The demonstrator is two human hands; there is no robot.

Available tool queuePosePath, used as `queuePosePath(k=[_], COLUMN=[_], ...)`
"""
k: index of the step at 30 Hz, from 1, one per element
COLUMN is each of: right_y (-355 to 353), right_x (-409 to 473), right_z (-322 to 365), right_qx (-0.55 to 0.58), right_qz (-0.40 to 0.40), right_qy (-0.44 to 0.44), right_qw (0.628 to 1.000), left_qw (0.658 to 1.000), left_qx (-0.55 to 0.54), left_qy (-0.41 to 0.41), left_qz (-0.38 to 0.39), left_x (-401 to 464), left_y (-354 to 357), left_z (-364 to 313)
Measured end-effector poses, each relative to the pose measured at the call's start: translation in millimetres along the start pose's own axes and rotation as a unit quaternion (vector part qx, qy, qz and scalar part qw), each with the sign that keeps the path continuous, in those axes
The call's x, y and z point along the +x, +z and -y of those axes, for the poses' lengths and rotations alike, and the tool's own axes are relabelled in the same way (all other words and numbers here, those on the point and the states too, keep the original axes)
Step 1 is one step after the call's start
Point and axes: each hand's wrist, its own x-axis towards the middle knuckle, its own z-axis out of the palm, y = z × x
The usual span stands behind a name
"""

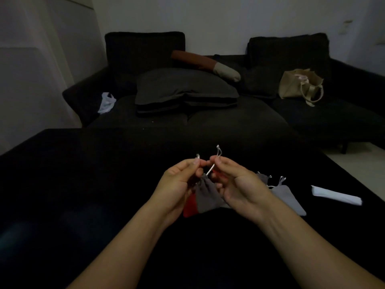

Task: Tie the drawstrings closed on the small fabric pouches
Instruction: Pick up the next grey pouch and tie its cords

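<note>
A dark grey pouch [207, 195] hangs between my hands above the black surface, its mouth gathered. My left hand [177, 180] pinches one white drawstring end [198, 157] between thumb and forefinger. My right hand [235, 180] pinches the other white drawstring [210, 170], whose end sticks up above the fingers. A red pouch [189, 205] lies under the grey one, partly hidden by my left hand. To the right lie a light grey pouch [288, 198] and another dark grey pouch [263, 177], both with white strings.
A white folded item [336, 195] lies on the black surface [83, 184] at the right. Behind stands a dark sofa [208, 119] with cushions [183, 88], a white plastic bag [107, 103] and a beige tote bag [300, 86].
</note>
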Motion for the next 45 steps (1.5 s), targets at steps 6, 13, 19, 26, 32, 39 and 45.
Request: queuePosePath(k=[6, 13, 19, 26, 32, 39, 45], right_y=[-4, -10, -15, -16, -15, -14, -9], right_x=[0, -9, -7, -3, -1, -3, -9], right_z=[11, 17, 21, 21, 21, 26, 23], right_qx=[-0.184, -0.295, -0.309, -0.394, -0.292, 0.082, 0.002], right_qz=[-0.015, 0.075, 0.079, 0.082, -0.027, -0.035, 0.011], right_qy=[-0.135, -0.222, -0.191, -0.166, -0.058, 0.121, 0.113], right_qw=[0.973, 0.926, 0.928, 0.9, 0.954, 0.989, 0.994], left_qw=[0.998, 0.985, 0.98, 0.945, 0.96, 0.992, 0.995], left_qx=[0.064, 0.15, 0.154, 0.312, 0.274, 0.095, -0.031], left_qy=[-0.003, -0.031, -0.062, 0.016, -0.004, -0.063, -0.063], left_qz=[0.006, 0.083, 0.11, 0.1, 0.057, -0.047, -0.068], left_x=[2, -2, -5, -7, -5, 6, 1], left_y=[-4, -6, 0, 0, 5, 3, 7], left_z=[5, 1, -2, 5, 10, 13, 7])
